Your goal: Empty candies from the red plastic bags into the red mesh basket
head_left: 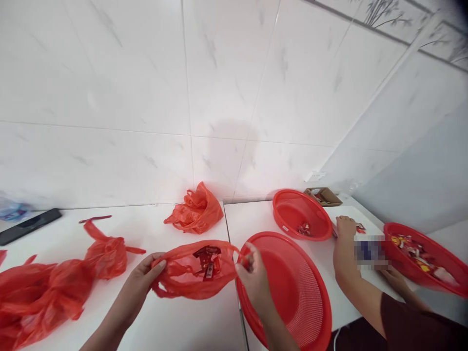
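Note:
Between my two hands a red plastic bag [183, 291] is stretched with its mouth facing up. Inside it lie a few small dark-red wrapped packets [209, 258]. My left hand [148, 273] pinches the bag's left rim between thumb and fingers. On the opposite side my right hand [254, 273] grips the right rim, its fingers curled at the handle. Just beneath and beside my right hand sits a large red plastic basket [314, 297] with perforated walls; I see nothing in the part that shows.
Tied red bags [47, 292] lie at left, near a black phone [29, 225]. Another red bag [199, 209] rests by the wall. Behind are a red basket [288, 202] with few packets and a cardboard box [331, 197]. A co-worker's arms [347, 263] reach beside a filled red basket [446, 246].

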`<action>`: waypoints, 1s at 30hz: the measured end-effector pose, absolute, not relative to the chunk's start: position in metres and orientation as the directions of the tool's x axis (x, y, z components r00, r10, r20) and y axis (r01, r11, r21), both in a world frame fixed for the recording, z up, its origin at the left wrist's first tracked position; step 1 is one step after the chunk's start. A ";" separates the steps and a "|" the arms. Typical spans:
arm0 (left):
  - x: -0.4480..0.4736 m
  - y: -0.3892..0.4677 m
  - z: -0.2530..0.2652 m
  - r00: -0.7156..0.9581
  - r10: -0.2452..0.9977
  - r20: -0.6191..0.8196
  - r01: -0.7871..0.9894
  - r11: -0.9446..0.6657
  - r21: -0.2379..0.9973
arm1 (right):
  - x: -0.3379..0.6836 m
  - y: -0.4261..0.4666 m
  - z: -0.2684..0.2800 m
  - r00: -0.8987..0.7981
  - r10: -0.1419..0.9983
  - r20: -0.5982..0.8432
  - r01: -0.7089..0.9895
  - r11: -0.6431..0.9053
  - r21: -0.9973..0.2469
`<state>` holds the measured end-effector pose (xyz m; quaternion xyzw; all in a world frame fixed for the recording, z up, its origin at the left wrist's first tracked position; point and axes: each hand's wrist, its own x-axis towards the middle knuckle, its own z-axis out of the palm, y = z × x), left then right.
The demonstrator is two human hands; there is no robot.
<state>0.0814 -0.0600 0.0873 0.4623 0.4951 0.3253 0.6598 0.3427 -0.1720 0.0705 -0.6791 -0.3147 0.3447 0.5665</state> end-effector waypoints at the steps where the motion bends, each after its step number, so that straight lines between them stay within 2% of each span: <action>1: 0.080 -0.061 0.085 0.306 0.881 -0.362 0.125 0.340 0.932 | 0.339 -0.178 0.063 0.522 0.836 -0.168 0.043 -0.223 -0.974; 4: 0.076 -0.065 0.069 0.316 0.874 -0.368 0.346 0.255 0.903 | 0.327 -0.193 0.038 0.361 0.873 -0.328 0.074 -0.377 -0.923; 6: 0.072 -0.065 0.056 0.306 0.882 -0.358 0.414 0.215 0.884 | 0.317 -0.203 0.025 0.313 0.878 -0.363 0.086 -0.407 -0.909; 12: 0.070 -0.057 0.037 0.335 0.885 -0.324 0.501 0.124 0.856 | 0.299 -0.215 0.020 0.330 0.882 -0.338 0.207 -0.417 -0.885; 19: 0.089 -0.062 0.049 0.415 0.866 -0.280 0.473 0.057 0.879 | 0.297 -0.211 0.032 0.292 0.914 -0.280 0.313 -0.368 -0.875; 21: 0.093 -0.066 0.047 0.419 0.859 -0.293 0.474 0.068 0.878 | 0.299 -0.211 0.030 0.331 0.914 -0.237 0.337 -0.349 -0.875; 23: 0.096 -0.070 0.044 0.405 0.864 -0.298 0.481 0.076 0.874 | 0.303 -0.212 0.026 0.429 0.884 -0.184 0.292 -0.329 -0.898; 27: 0.096 -0.072 0.041 0.411 0.858 -0.307 0.500 0.069 0.863 | 0.324 -0.212 0.023 0.639 0.746 -0.189 0.087 -0.314 -0.945; 30: 0.093 -0.072 0.042 0.434 0.837 -0.334 0.501 0.084 0.861 | 0.350 -0.212 0.031 0.767 0.618 -0.176 0.010 -0.285 -0.958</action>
